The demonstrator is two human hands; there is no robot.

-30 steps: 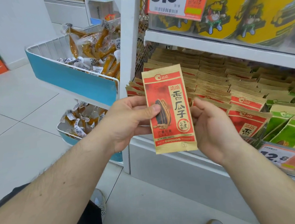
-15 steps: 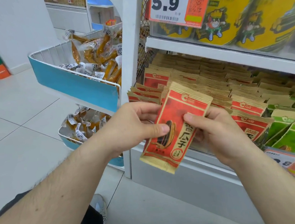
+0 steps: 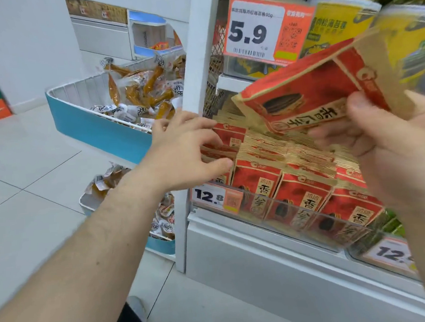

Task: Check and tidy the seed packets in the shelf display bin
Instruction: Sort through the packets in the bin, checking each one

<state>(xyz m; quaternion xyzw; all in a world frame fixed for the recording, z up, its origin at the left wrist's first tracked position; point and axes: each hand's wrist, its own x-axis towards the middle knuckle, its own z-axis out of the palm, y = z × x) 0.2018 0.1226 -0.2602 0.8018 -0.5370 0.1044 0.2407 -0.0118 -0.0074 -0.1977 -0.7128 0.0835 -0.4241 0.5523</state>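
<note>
A red and tan seed packet (image 3: 310,94) is held sideways above the shelf, pinched between thumb and fingers of my right hand (image 3: 393,146). Below it, rows of the same red seed packets (image 3: 291,170) stand upright in the shelf display bin, behind its clear front lip (image 3: 300,220). My left hand (image 3: 182,150) holds nothing and reaches into the bin's left end, fingers spread and touching the leftmost packets.
A white shelf post (image 3: 198,60) rises beside my left hand. Left of it, blue-fronted wire baskets (image 3: 94,127) hold orange snack packs. Price tags (image 3: 259,32) hang on the shelf edges. Yellow tubs (image 3: 343,23) sit on the shelf above. Green packets (image 3: 391,220) lie at the right.
My left hand let go of the packet and moved to the packets at the bin's left end. My right hand lifted the packet up and right, turning it sideways. The camera moved closer.
</note>
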